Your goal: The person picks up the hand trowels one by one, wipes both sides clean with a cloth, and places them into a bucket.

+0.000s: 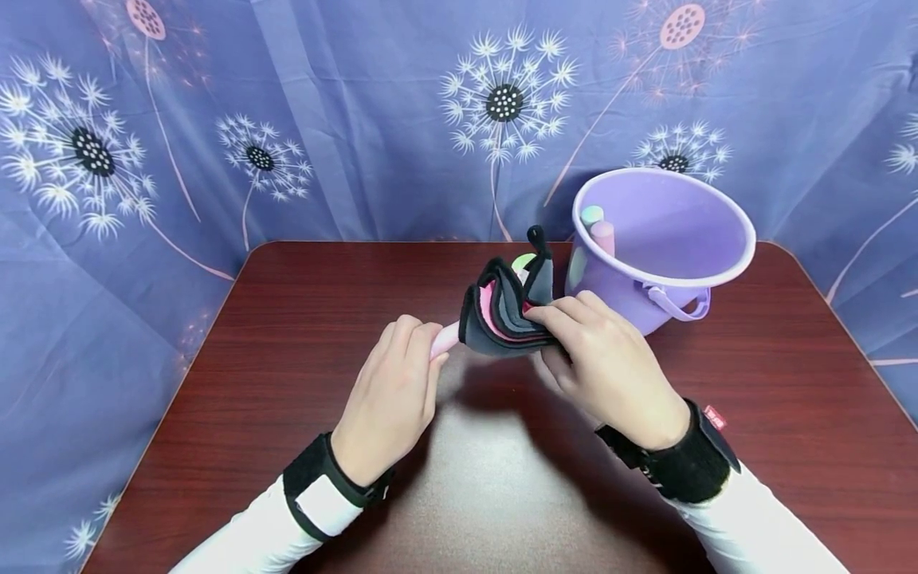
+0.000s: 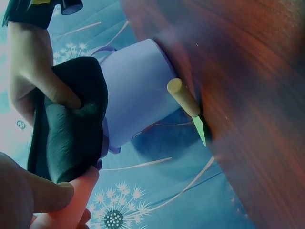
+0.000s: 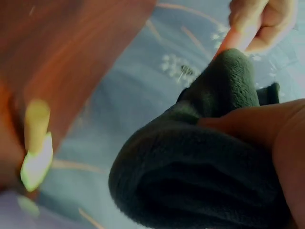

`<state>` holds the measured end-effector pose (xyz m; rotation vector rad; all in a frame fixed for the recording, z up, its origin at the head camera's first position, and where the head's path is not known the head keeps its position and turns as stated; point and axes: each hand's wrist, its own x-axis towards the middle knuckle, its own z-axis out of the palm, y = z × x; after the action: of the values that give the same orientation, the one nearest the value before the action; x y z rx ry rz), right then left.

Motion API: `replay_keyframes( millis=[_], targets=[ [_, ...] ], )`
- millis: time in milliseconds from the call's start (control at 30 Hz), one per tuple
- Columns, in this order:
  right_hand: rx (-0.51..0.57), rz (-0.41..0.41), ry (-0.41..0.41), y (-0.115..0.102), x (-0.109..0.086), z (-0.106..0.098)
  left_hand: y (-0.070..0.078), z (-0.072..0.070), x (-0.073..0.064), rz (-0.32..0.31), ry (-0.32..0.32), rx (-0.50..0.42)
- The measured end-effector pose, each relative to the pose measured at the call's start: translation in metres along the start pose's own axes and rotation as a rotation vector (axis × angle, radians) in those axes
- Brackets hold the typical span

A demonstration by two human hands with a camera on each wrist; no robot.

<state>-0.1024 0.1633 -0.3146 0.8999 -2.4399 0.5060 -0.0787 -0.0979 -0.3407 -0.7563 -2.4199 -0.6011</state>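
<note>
My left hand (image 1: 390, 391) grips a pink handle (image 1: 445, 340). The rest of that tool is hidden inside a folded grey cloth (image 1: 502, 339) with black edging, pink layers and a hanging loop. Bunched around the tool, the cloth is held by my right hand (image 1: 610, 363), thumb and fingers pinching its folds. Both hands are raised over the table, as the left wrist view also shows. Beyond the cloth, a small knife (image 2: 185, 98) with a pale yellow handle and green blade lies on the table near the bucket; the cloth mostly covers it in the head view.
A lilac bucket (image 1: 631, 299) stands at the back right, its carrying handle (image 1: 677, 307) hanging toward the front. Inside, a teal-ended handle (image 1: 592, 214) and a pink handle (image 1: 604, 236) lean on the left wall. Behind the brown table (image 1: 287, 319) hangs a blue dandelion-print curtain (image 1: 373, 119).
</note>
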Motion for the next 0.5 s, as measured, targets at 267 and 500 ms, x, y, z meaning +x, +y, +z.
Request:
replay_keyframes(
  millis=[267, 500],
  targets=[
    [0.284, 0.199, -0.061, -0.0039, 0.0008, 0.0036, 0.0016, 0.0014, -0.0007, 0.003, 0.009, -0.014],
    [0.470, 0.276, -0.009, -0.0079, -0.0001, 0.0084, 0.0041, 0.0001, -0.0008, 0.006, -0.003, 0.000]
  ],
)
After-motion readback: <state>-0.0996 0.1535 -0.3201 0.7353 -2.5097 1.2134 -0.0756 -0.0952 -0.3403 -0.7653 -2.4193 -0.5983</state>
